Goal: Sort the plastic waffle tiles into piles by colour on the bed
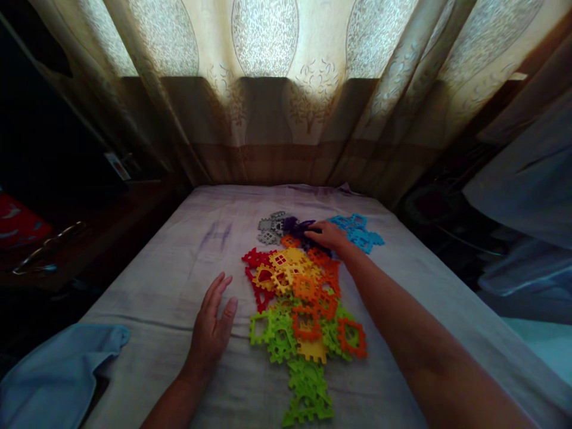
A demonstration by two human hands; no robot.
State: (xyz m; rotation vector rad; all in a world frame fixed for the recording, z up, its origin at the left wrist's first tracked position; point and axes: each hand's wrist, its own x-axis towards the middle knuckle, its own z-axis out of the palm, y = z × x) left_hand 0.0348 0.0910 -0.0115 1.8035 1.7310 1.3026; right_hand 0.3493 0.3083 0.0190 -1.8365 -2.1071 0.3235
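Observation:
My right hand [329,235] reaches to the far part of a pile of toothed plastic building pieces. Its fingers close at the edge of the purple building pieces [295,227], partly hiding them. My left hand [213,325] hovers or rests left of the pile, fingers apart, holding nothing. Nearest to it are red pieces [254,257] and green pieces [280,338]. Yellow pieces [277,273] and orange pieces [307,322] overlap in the middle. Grey pieces [268,229] lie beside the purple ones, and blue pieces [364,237] are grouped beyond my right hand.
A pale sheet [170,262] covers the bed-like surface, with a curtain [263,119] along its far edge. Light blue cloth [53,375] lies at the near left. A dark wooden surface [147,199] stands left, and hanging clothes [527,173] are at the right.

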